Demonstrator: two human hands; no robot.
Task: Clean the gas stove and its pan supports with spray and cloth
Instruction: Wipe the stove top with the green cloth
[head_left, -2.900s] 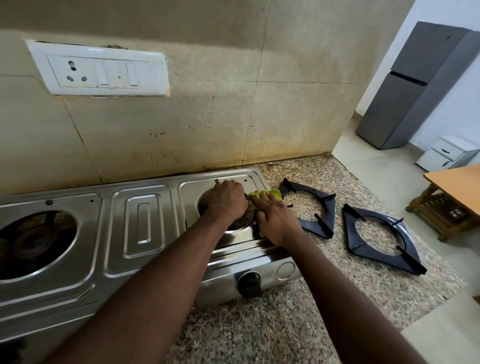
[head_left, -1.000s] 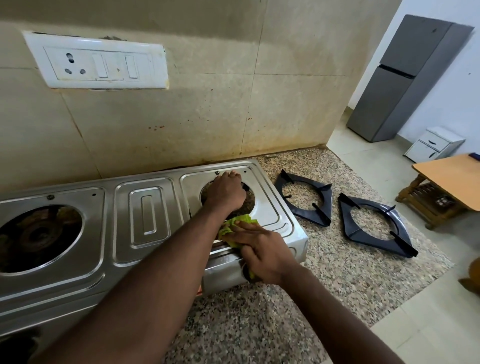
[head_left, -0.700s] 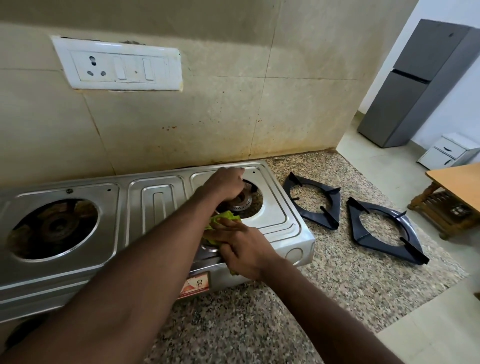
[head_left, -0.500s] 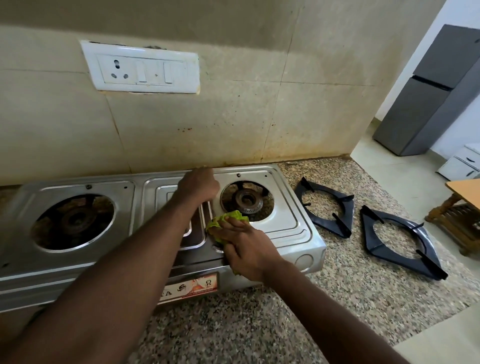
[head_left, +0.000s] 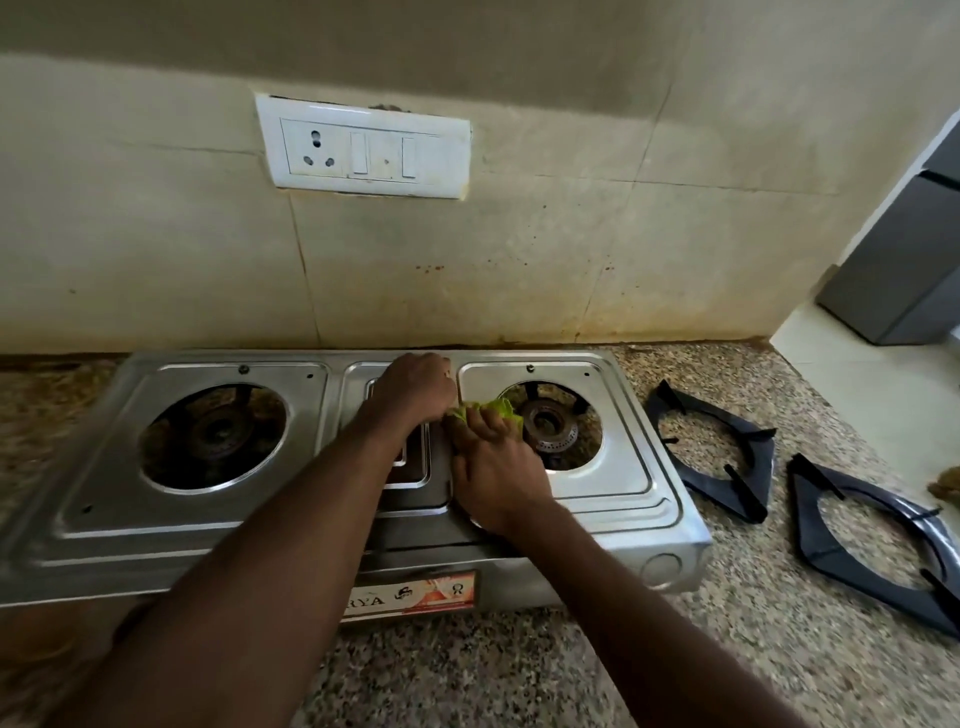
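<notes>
One right hand (head_left: 500, 480) tight around green cloth (head_left: 492, 410).

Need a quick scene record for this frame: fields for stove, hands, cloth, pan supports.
stove: steel two-burner on the granite counter, burners bare
left hand: rests on the stove's centre panel; fingers hidden
right hand: grips the green cloth at the left rim of the right burner opening
pan supports: two, off the stove, flat on the counter to its right
spray: not in view
</notes>
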